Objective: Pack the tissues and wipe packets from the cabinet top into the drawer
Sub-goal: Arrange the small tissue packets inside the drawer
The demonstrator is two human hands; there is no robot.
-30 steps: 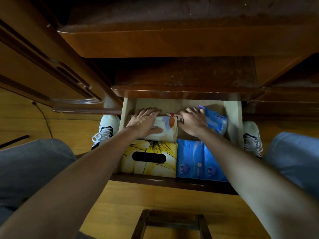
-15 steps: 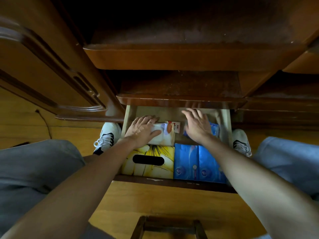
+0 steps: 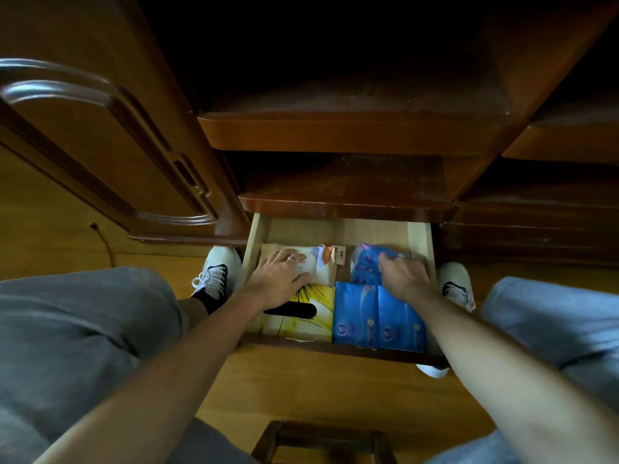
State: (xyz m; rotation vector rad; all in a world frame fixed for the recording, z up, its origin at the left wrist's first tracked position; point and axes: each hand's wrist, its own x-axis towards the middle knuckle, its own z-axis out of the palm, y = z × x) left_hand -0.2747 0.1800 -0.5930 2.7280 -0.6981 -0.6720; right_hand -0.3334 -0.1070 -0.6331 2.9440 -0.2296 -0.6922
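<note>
We see the upper shelves of the dark wooden cabinet (image 3: 335,135) only as black hollows, and nothing inside them can be made out. Its carved door (image 3: 100,145) runs off the left edge. Below, a yellowish wooden floor (image 3: 318,390) spreads under us, with a thin dark cable (image 3: 102,242) lying on it at the left, and the top of a dark wooden stool (image 3: 321,440) is cut off at the bottom. Our grey-trousered knees (image 3: 77,329) fill both lower corners, and a white sneaker (image 3: 217,276) shows on each side of the open drawer (image 3: 418,239), the right one half hidden behind our forearm.

The drawer's back part is tucked under the cabinet ledge, so we cannot tell how deep it goes. In its near half lie a yellow flowered tissue box (image 3: 311,316) on the left and two blue tissue packs (image 3: 378,319) side by side on the right, touching the box. Behind the box lies a white wipe packet (image 3: 318,266); our left hand (image 3: 281,279) rests flat on it, fingers straight and spread, a ring on one finger. Behind the blue packs sits a blue plastic-wrapped pack (image 3: 365,266); our right hand (image 3: 402,276) is on it, but its fingers are blurred and we cannot tell whether they grip or merely press.
</note>
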